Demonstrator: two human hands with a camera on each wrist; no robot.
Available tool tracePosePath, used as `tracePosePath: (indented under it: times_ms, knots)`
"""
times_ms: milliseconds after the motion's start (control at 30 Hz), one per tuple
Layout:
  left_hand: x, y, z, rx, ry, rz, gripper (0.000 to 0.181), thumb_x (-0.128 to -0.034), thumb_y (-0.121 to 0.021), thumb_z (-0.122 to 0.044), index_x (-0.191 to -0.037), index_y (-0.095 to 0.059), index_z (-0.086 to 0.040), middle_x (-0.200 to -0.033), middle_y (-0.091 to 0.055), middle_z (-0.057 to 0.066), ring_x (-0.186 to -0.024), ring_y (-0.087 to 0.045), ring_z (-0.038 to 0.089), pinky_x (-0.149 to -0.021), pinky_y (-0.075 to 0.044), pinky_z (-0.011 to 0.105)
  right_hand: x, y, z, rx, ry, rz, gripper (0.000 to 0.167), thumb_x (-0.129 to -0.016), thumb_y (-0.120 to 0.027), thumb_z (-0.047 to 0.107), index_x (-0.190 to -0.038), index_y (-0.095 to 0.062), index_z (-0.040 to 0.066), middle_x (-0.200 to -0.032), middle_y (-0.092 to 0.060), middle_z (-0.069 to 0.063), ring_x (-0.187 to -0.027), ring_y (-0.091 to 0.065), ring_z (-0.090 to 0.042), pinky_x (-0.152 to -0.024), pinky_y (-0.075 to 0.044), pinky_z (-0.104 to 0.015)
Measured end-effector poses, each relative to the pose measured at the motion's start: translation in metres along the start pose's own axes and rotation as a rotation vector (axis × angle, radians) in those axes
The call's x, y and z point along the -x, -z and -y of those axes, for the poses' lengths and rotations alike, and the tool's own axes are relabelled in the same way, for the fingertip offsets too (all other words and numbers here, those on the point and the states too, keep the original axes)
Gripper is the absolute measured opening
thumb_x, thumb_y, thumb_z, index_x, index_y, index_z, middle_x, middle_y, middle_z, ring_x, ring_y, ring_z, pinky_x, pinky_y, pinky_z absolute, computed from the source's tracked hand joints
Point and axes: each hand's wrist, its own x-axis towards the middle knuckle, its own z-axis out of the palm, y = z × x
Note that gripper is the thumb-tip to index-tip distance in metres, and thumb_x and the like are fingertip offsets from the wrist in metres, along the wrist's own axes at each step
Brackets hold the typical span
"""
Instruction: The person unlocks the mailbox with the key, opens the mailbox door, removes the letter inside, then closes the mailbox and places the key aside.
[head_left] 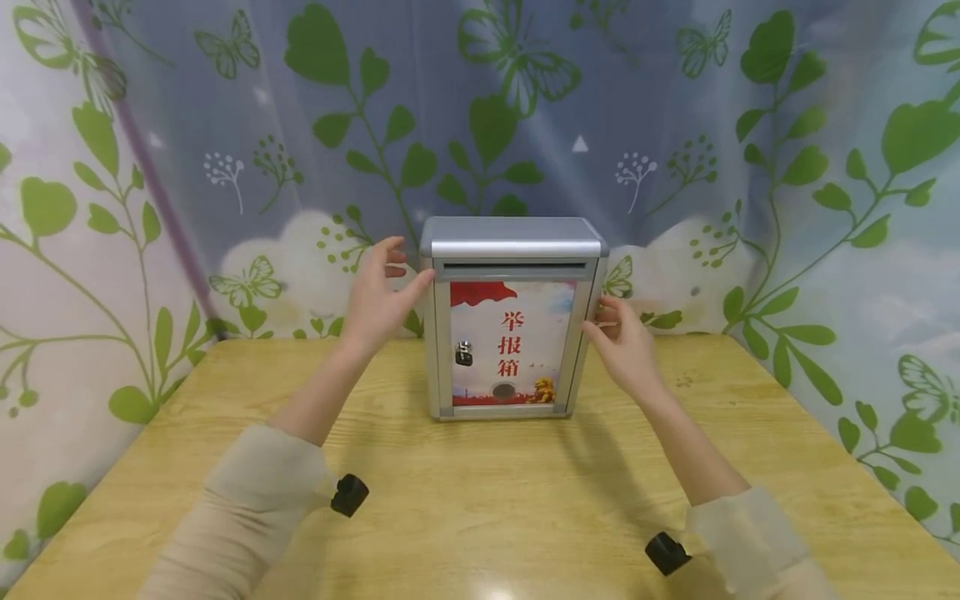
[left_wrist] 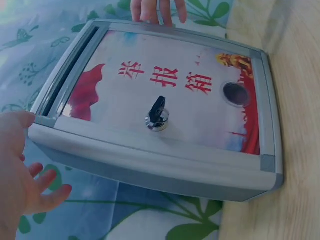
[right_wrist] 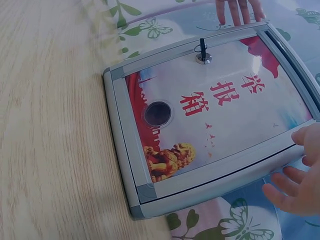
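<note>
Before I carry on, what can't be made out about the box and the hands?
Back of the box: turned away in all three views.
Its underside: hidden against the table in every view.
Its inside: behind the front panel; the slot and round window show only darkness.
Left hand: partly cut off by the left wrist view's left edge.
Right hand: partly cut off by the right wrist view's right edge.

The back of the box is hidden from view.
</note>
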Motion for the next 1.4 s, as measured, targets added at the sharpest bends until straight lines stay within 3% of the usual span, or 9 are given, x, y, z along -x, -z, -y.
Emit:
tracePosePath:
  times_ms: [233,333,500,767,967,1100,1233,1333,1400]
  knots:
    - [-0.012,0.015,-0.010,-0.198,-0.183,0.052,0.045,-0.0873,-0.064,-0.019,-0.125,-0.053,0.003,-0.118,-0.052,0.019,-0.109,-0.047,0.031,-0.092,-0.038,0.043,0.003,0.002,0.006,0.090,0.162,-0.099,0.037,-0.090,-0.058,0.008,-0.122,-0.048,-0.007,-0.110,-0.055,-0.024,-0.097,-0.056,-0.035,-0.081,-0.048,-0.047]
    - [-0.018,0.020,-0.020,-0.291,-0.229,0.085,0.042,-0.0873,-0.064,-0.021,-0.123,-0.056,0.001,-0.119,-0.053,0.018,-0.112,-0.046,0.031,-0.093,-0.038,0.044,0.004,0.001,0.009,0.114,0.203,-0.127,0.036,-0.089,-0.059,0.005,-0.120,-0.049,-0.008,-0.107,-0.055,-0.023,-0.096,-0.055,-0.034,-0.078,-0.049,-0.047]
    - [-0.030,0.026,-0.038,-0.404,-0.219,0.178,0.043,-0.0883,-0.062,-0.030,-0.123,-0.059,-0.005,-0.122,-0.053,0.015,-0.115,-0.045,0.030,-0.095,-0.037,0.045,0.006,-0.001,0.013,0.139,0.295,-0.180,0.040,-0.085,-0.061,-0.001,-0.121,-0.047,-0.011,-0.103,-0.054,-0.025,-0.094,-0.054,-0.034,-0.075,-0.051,-0.044]
    - [-0.041,0.030,-0.054,-0.469,-0.224,0.433,0.034,-0.0900,-0.060,-0.031,-0.115,-0.064,-0.008,-0.122,-0.050,0.011,-0.115,-0.044,0.026,-0.095,-0.037,0.042,0.009,-0.010,0.017,0.214,0.443,-0.180,0.042,-0.083,-0.062,-0.003,-0.121,-0.046,-0.011,-0.102,-0.054,-0.022,-0.093,-0.055,-0.032,-0.074,-0.052,-0.040]
    - [-0.048,0.027,-0.063,-0.554,-0.258,0.509,0.033,-0.0914,-0.058,-0.030,-0.115,-0.064,-0.008,-0.117,-0.053,0.009,-0.106,-0.048,0.024,-0.087,-0.040,0.039,0.011,-0.019,0.019,0.232,0.479,-0.075,0.043,-0.085,-0.061,-0.001,-0.123,-0.043,-0.009,-0.104,-0.053,-0.020,-0.094,-0.054,-0.030,-0.075,-0.051,-0.040]
    - [-0.051,0.023,-0.065,-0.618,-0.256,0.524,0.032,-0.0926,-0.056,-0.030,-0.117,-0.064,-0.010,-0.113,-0.054,0.009,-0.099,-0.049,0.023,-0.084,-0.041,0.039,0.012,-0.030,0.023,0.250,0.485,0.073,0.043,-0.088,-0.059,0.004,-0.127,-0.043,-0.006,-0.106,-0.054,-0.017,-0.093,-0.055,-0.027,-0.075,-0.052,-0.038]
    - [-0.053,0.019,-0.065,-0.673,-0.265,0.527,0.034,-0.0927,-0.055,-0.031,-0.120,-0.062,-0.012,-0.105,-0.051,0.008,-0.091,-0.047,0.023,-0.078,-0.041,0.037,0.011,-0.043,0.029,0.341,0.482,0.258,0.048,-0.091,-0.057,0.013,-0.135,-0.040,0.004,-0.112,-0.054,-0.013,-0.093,-0.057,-0.024,-0.073,-0.052,-0.036]
    - [-0.055,0.016,-0.067,-0.701,-0.272,0.524,0.036,-0.0921,-0.055,-0.032,-0.122,-0.061,-0.013,-0.102,-0.049,0.008,-0.088,-0.045,0.022,-0.075,-0.040,0.035,0.009,-0.053,0.034,0.403,0.509,0.375,0.052,-0.091,-0.058,0.017,-0.139,-0.039,0.011,-0.110,-0.053,-0.012,-0.080,-0.055,-0.019,-0.067,-0.050,-0.032]
    - [-0.056,0.014,-0.067,-0.720,-0.278,0.518,0.036,-0.0920,-0.056,-0.033,-0.122,-0.061,-0.014,-0.101,-0.049,0.007,-0.088,-0.044,0.022,-0.075,-0.040,0.034,0.008,-0.060,0.037,0.432,0.555,0.402,0.052,-0.090,-0.060,0.018,-0.138,-0.040,0.013,-0.108,-0.053,-0.012,-0.072,-0.052,-0.016,-0.060,-0.047,-0.028]
